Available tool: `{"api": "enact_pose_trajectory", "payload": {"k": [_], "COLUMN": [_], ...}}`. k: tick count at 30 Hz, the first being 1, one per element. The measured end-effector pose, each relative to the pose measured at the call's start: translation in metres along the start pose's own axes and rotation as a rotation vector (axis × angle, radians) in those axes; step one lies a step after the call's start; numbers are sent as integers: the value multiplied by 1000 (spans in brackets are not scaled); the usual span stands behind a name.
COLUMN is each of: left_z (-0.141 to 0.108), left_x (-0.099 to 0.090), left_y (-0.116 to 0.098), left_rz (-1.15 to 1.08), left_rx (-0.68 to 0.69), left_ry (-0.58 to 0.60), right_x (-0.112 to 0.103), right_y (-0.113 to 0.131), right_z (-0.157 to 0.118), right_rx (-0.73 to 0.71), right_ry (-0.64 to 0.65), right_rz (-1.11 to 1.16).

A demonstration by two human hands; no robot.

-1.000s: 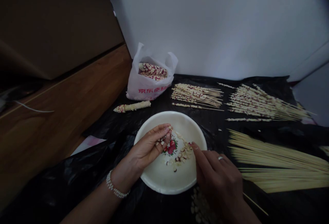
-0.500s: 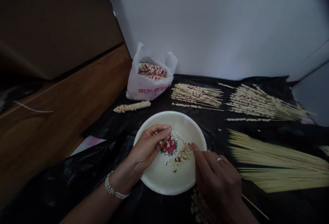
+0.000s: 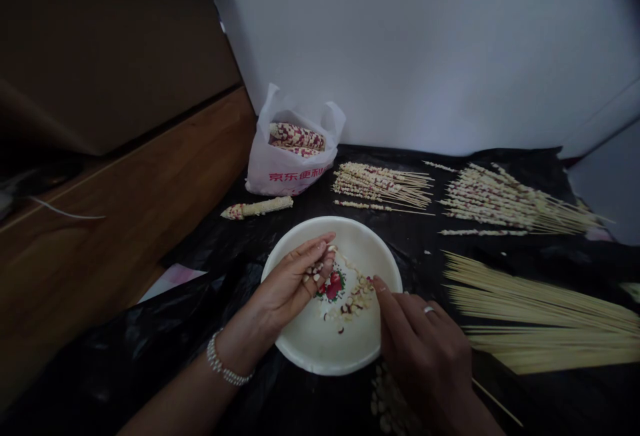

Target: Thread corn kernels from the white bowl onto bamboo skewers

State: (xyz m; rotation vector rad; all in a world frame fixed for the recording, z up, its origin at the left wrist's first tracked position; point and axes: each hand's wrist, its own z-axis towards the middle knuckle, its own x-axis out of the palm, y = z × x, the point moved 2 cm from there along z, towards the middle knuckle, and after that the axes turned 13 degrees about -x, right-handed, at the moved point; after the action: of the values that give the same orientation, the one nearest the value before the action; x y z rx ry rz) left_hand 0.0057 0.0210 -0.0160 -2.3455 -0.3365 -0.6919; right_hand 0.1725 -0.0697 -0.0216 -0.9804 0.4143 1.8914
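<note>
Over a white basin (image 3: 383, 246) with a red flower print, my left hand (image 3: 287, 286) is cupped around several loose corn kernels (image 3: 313, 273), its thumb and fingertips close together at a pale kernel. My right hand (image 3: 425, 346), with a ring on one finger, is closed on a bamboo skewer (image 3: 353, 267) threaded with kernels. Its tip end points toward my left fingertips, and a thin stick shows past the right wrist. White and dark red kernels (image 3: 354, 304) lie on the basin floor. The right fingers' grip is partly hidden.
Behind the basin stand a white plastic bag (image 3: 290, 173) of speckled corn cobs and a partly stripped cob (image 3: 257, 207). Finished kernel skewers lie in a small pile (image 3: 373, 183) and a larger pile (image 3: 495, 199). Bare skewers (image 3: 540, 309) spread at right on black plastic sheeting (image 3: 200, 336).
My left fingers have opened out somewhat, showing the kernels in the palm, and the fingertips have risen slightly. My right hand with the skewer has barely moved.
</note>
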Motion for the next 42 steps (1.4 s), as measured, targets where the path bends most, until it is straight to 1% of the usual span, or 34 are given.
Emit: {"api": "enact_pose_trajectory", "payload": {"k": [5, 11, 17, 21, 28, 38, 42], "left_z": [1, 1, 0, 1, -2, 0, 0], "left_x": [-1, 0, 1, 0, 2, -1, -1], "left_y": [2, -1, -2, -2, -3, -2, -2], "left_rz": [-4, 16, 76, 123, 153, 202, 215], "left_rx": [-56, -40, -31, -30, -28, -32, -33], "left_ry": [15, 12, -2, 11, -15, 42, 34], "right_x": [1, 0, 0, 1, -2, -3, -4], "right_y": [-1, 1, 1, 2, 4, 6, 6], "right_z": [-1, 1, -1, -3, 0, 2, 3], "right_rx": [-28, -24, -23, -23, -28, -31, -40], "right_ry": [-8, -24, 19, 12, -1, -21, -25], "right_rz": [-17, -1, 14, 30, 19, 10, 2]}}
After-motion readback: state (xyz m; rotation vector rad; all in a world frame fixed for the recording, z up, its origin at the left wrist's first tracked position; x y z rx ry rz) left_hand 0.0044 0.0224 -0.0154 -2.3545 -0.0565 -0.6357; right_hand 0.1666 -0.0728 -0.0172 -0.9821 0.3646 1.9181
